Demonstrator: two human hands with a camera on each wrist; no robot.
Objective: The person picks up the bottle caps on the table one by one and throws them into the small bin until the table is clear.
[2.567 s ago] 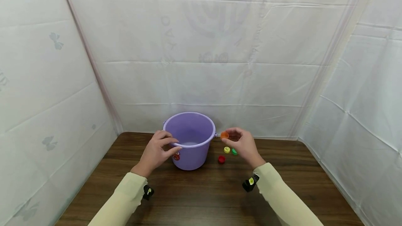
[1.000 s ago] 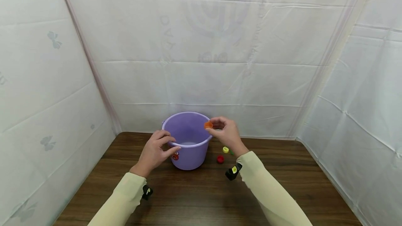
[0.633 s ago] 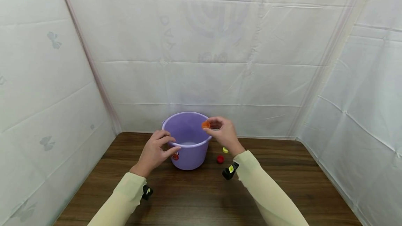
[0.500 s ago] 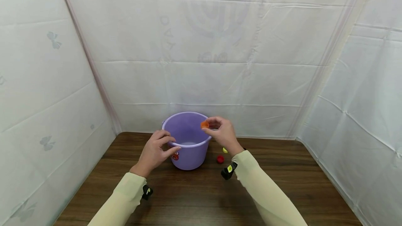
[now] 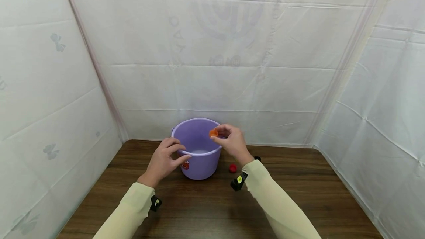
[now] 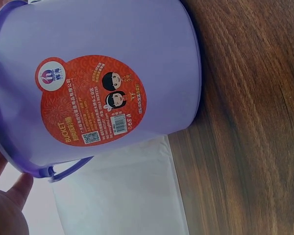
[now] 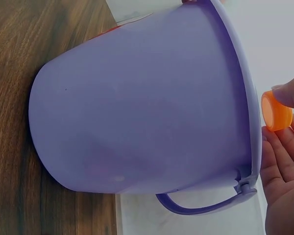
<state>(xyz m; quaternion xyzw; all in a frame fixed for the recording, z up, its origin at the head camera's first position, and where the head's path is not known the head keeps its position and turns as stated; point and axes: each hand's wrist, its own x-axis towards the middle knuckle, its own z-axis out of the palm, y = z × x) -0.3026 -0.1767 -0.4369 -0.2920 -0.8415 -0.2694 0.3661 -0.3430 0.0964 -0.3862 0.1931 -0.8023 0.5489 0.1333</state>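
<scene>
R hand (image 5: 232,141) pinches cap (image 5: 213,133) | L hand (image 5: 165,159) grips bucket rim (image 5: 202,154) | cap prob. light, hard, bit slick | best hold: by its sides

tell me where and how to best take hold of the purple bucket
Probably by the rim of the purple bucket, from above, at opposite sides, fingers over the edge: it stands upright, mouth open, with walls narrowing towards the base. The left hand is at the near-left rim. The handle hangs down below the rim, so it looks less handy.
</scene>
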